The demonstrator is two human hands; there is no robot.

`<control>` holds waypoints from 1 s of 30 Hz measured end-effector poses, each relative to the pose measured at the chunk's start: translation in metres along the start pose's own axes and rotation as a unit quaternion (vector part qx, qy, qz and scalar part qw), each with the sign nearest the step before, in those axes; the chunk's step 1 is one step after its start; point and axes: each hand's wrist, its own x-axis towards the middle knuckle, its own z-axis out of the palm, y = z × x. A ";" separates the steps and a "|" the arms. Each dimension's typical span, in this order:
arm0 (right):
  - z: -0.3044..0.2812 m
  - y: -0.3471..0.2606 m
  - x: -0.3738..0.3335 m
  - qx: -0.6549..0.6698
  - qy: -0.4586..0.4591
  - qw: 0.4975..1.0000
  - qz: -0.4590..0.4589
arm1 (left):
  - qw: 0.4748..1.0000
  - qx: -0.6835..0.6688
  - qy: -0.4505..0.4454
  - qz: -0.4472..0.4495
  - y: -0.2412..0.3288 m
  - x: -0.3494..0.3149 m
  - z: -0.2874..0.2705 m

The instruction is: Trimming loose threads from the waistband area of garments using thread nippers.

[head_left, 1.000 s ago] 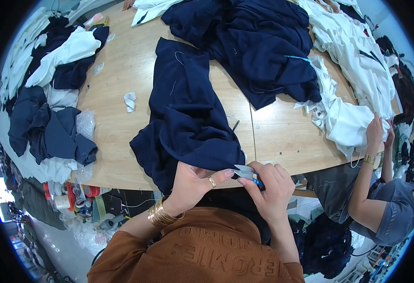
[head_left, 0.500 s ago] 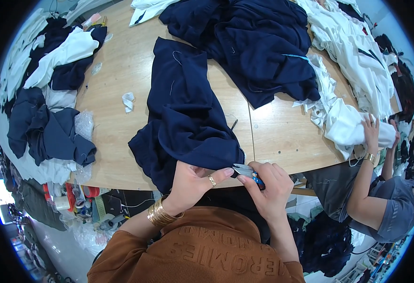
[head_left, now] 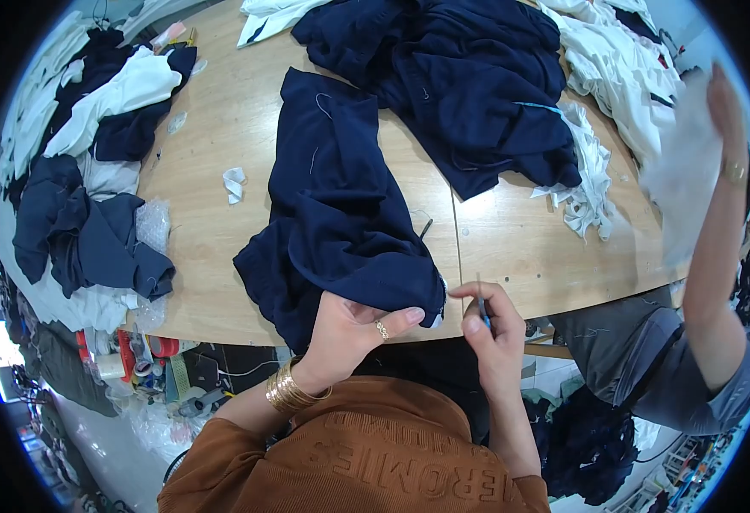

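A navy blue garment [head_left: 332,201] lies crumpled on the wooden table before me, a few pale loose threads on it. Its near corner is gripped by my left hand [head_left: 349,342], thumb on top and fingers tucked under the cloth. A whitish edge shows at that corner. Just right of it, apart from the cloth, my right hand [head_left: 499,333] holds small thread snips [head_left: 483,309] with blue handles, blades pointing away from me. Its index finger stretches toward the garment's edge. A thin dark tool [head_left: 426,228] lies beside the garment.
More navy garments [head_left: 477,94] are heaped at the back. Dark and white clothes [head_left: 93,231] pile up on the left. A white scrap [head_left: 234,185] lies on the table [head_left: 204,256]. At right, a co-worker's arm [head_left: 717,256] lifts a white cloth [head_left: 687,162].
My right hand and the snips have drawn back right from the garment's corner, the blades turning from leftward to away from me. My left hand stays. The co-worker has raised the white cloth.
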 end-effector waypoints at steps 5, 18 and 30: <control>0.016 -0.001 0.008 -0.123 0.031 0.989 -0.081 | 0.998 -0.010 -0.059 -0.027 -0.001 0.001 -0.002; -0.038 0.045 0.058 -0.411 0.203 0.884 -0.089 | 0.821 0.521 0.222 0.077 0.064 -0.034 -0.126; 0.018 0.045 0.072 -0.345 0.015 0.919 -0.189 | 0.836 0.488 0.227 -0.105 -0.004 -0.036 -0.171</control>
